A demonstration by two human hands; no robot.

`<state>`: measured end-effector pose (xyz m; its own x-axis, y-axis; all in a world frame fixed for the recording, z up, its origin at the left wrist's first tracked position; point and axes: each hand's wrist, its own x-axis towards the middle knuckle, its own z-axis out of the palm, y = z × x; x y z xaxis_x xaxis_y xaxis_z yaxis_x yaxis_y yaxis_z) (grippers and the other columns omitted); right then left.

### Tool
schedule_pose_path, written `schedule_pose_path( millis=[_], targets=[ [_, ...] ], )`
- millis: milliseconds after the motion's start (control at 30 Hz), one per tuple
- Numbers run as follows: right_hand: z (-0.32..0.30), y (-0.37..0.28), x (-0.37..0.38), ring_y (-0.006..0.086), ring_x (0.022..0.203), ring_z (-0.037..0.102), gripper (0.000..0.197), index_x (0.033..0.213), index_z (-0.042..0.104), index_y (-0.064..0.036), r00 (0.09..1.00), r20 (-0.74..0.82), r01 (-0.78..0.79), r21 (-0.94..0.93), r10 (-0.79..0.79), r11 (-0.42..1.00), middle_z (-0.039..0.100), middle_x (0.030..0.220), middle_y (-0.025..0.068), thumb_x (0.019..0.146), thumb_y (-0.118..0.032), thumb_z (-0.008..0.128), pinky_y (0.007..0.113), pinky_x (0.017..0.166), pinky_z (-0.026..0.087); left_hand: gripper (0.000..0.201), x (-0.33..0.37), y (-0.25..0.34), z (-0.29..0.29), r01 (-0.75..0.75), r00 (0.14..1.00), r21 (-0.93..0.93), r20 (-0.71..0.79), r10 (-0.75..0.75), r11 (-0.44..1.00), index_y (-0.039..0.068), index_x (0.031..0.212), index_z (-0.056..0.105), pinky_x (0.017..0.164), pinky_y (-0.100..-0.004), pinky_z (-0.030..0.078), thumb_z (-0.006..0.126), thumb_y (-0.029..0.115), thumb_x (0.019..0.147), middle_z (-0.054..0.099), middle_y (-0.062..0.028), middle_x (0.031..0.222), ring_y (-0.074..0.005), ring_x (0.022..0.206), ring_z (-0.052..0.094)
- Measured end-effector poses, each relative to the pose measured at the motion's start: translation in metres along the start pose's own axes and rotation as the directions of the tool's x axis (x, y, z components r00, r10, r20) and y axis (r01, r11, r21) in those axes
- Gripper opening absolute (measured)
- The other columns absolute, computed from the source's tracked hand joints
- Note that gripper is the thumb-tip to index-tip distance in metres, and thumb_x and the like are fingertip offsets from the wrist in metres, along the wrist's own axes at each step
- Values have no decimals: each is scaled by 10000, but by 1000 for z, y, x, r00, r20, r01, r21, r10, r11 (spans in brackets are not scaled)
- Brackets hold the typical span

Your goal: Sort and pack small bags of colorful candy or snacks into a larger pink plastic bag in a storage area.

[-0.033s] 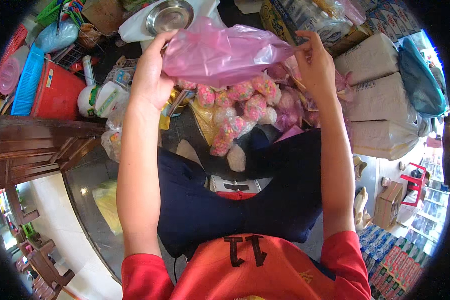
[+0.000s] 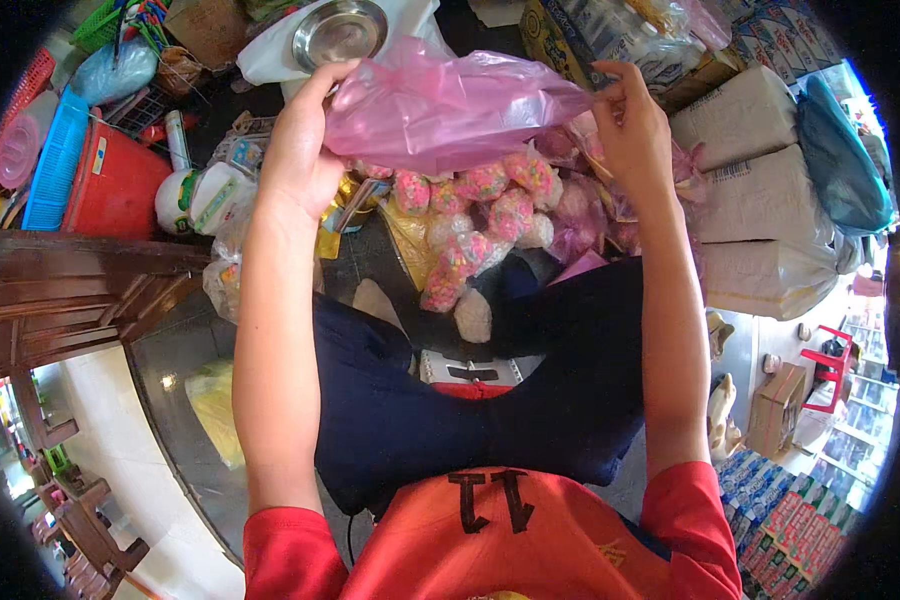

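Note:
A translucent pink plastic bag is stretched sideways in front of me, held at both ends. My left hand grips its left end, thumb and fingers closed on the film. At the other end, my right hand pinches the bag's edge between thumb and fingertips. Below and behind the bag lies a heap of small clear bags filled with pink, white and yellow-green pieces. The pink bag hides part of this heap. More pink plastic bags lie at its right side.
A round metal dish rests on white plastic at the back. Wrapped bales are stacked on the right. At the left stand a red bin, a blue basket and brown wooden furniture. A red stool stands far right.
The pink plastic bag has shifted very slightly to the right at its right end. Both hands keep their hold in nearly the same place.

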<state>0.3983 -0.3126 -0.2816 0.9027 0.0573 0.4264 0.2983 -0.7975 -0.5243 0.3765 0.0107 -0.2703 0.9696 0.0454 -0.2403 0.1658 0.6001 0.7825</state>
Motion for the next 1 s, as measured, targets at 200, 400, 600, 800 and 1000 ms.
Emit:
schedule_pose_path(
  millis=[200, 400, 600, 800, 1000],
  targets=[
    [2, 0, 1, 324, 840, 650, 389, 1215, 556, -101, 999, 37, -14, -17, 15, 1000, 681, 889, 124, 841, -173, 634, 418, 779, 503, 292, -7, 2, 4, -17, 1000, 183, 18, 14, 983, 53, 1122, 652, 919, -325, 498, 658, 263, 919, 680, -59, 1128, -160, 1017, 644],
    [24, -47, -25, 357, 1120, 551, 536, 1247, 541, -11, 936, 140, 257, 359, -324, 897, 589, 1171, 200, 828, -312, 687, 440, 956, 415, 244, -6, -14, 13, -78, 994, 242, 91, 57, 967, 62, 1089, 665, 885, -296, 490, 629, 247, 935, 669, -32, 1070, -127, 986, 625],
    [45, -71, -37, 200, 960, 578, 346, 1048, 600, 34, 914, 335, 144, 257, -228, 956, 616, 965, 146, 894, -267, 677, 335, 831, 442, 200, -5, -24, 13, -194, 958, 445, 277, 72, 874, 57, 1050, 669, 888, -253, 471, 604, 222, 959, 664, -17, 1022, -89, 969, 614],
    [43, -54, -30, 186, 764, 629, 307, 1085, 640, 44, 926, 374, -160, 500, -45, 851, 664, 822, 98, 941, -222, 586, 331, 714, 497, 288, 3, -27, 4, -384, 897, 767, 177, 405, 514, 59, 1097, 645, 896, -262, 436, 674, 281, 916, 652, -40, 1042, -122, 983, 556],
    [33, -49, -23, 84, 931, 598, 328, 1203, 639, 28, 849, 455, -508, 564, 268, 651, 683, 1044, 29, 986, -210, 575, 244, 832, 469, 357, -1, -30, 13, -531, 693, 843, 376, 615, 82, 43, 1091, 628, 819, -311, 467, 729, 299, 864, 652, -59, 963, -175, 881, 570]
  ],
)
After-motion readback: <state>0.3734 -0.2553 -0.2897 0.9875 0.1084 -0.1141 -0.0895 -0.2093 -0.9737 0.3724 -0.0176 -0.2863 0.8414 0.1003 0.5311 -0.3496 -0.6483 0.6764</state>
